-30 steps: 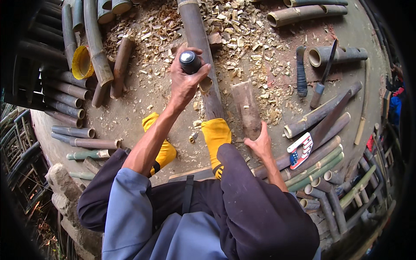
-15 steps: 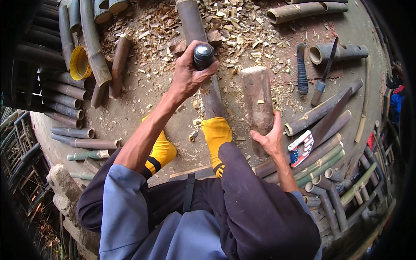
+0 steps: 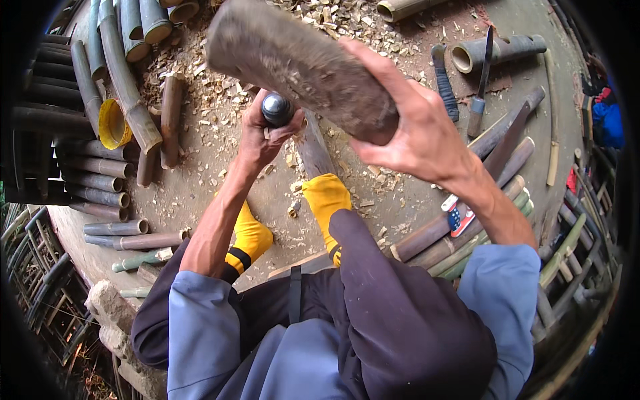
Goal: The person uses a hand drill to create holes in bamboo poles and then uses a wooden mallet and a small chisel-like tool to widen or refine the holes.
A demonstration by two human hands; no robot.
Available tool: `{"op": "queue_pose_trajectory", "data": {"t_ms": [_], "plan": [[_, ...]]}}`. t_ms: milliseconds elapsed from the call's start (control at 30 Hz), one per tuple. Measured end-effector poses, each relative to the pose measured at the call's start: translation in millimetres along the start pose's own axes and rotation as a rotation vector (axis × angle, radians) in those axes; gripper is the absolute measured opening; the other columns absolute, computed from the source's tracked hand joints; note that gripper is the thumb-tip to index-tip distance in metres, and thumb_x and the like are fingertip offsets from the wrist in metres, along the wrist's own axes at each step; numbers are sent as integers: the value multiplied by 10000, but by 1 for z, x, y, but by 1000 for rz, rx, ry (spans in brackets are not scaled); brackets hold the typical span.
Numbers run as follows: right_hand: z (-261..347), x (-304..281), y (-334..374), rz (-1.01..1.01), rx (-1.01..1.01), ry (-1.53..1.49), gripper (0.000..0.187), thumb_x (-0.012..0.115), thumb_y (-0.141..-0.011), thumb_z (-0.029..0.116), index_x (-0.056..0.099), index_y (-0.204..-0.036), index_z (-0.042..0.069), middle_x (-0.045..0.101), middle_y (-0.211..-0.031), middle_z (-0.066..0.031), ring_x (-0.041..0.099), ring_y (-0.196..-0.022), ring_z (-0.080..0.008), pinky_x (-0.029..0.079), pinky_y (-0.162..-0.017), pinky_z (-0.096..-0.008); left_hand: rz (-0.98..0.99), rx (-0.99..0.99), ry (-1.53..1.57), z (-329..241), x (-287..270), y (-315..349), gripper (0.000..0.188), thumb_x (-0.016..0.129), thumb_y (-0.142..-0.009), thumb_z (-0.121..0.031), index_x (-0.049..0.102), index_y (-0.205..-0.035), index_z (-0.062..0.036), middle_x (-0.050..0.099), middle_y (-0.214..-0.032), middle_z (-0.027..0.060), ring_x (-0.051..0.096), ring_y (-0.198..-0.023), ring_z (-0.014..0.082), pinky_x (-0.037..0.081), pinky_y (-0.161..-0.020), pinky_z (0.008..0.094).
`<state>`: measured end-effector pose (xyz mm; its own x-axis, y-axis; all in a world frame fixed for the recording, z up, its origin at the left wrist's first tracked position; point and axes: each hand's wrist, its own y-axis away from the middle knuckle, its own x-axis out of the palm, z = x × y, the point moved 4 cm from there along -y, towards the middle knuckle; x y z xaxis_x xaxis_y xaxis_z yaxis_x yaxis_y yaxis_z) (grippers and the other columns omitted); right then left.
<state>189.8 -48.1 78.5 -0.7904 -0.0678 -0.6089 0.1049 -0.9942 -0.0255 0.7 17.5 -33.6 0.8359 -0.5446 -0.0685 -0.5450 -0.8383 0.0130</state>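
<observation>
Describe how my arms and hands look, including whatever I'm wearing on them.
Your loose, plain blue-grey sleeves stop well short of the wrists. Beyond them, your left hand and right hand are bare, with no gloves or wristwatch visible.

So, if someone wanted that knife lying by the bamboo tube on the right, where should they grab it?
Probably take the knife by its handle, coming from the near side: the handle end points toward the bottom of the picture, while the blade points away and crosses the bamboo tube in this view.
</observation>
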Motion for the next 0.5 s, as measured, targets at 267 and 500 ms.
{"op": "queue_pose_trajectory", "data": {"t_ms": [267,500], "plan": [[14,6,-16,72,-70,237,897,773,-620,202,337,-1397,307,601,-878,-254,623,-769,-385,542,-729,-449,2,4,-39,14,-18,10,236,737,-743,-48,628,-952,-47,646,-873,36,609,-759,103,503,-697,245],[14,22,-25,378,-52,484,923,770,-634,133,309,-1427,232,561,-1171,-207,616,-899,-392,527,-803,-431,-108,-37,-87,17,-25,21,175,696,-766,-37,636,-930,-42,649,-856,20,593,-734,87,483,-663,234]]}}
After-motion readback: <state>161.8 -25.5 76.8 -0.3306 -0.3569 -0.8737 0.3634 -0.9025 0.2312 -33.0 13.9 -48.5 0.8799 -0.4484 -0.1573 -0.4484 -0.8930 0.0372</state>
